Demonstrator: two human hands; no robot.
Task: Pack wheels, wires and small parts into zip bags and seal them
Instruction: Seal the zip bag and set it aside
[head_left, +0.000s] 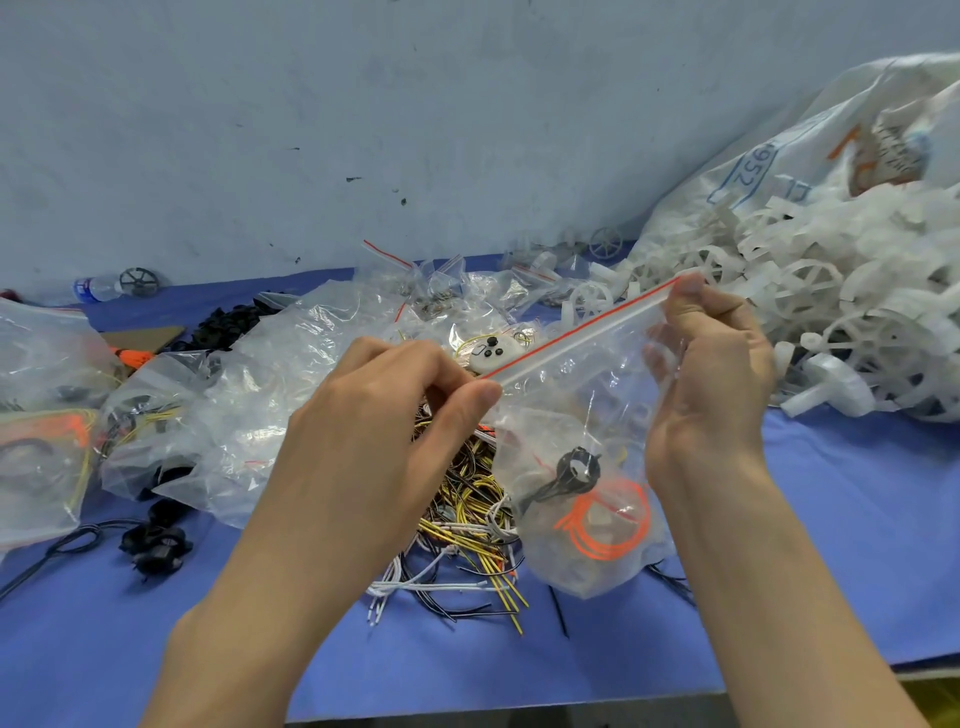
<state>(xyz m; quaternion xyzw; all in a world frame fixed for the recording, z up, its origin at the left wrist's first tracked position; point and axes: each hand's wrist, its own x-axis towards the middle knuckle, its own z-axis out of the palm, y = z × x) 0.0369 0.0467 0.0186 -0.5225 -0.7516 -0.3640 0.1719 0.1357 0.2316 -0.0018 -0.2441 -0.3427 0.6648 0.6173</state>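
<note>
Left hand (395, 410) and right hand (711, 358) pinch opposite ends of the zip bag (576, 467) strip, held above the wires (467, 525); bare blue table (831, 545) lies toward the near edge.

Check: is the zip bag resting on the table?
No, the zip bag is held up above the wire pile, with the left hand and right hand each pinching one end of its strip.
</note>
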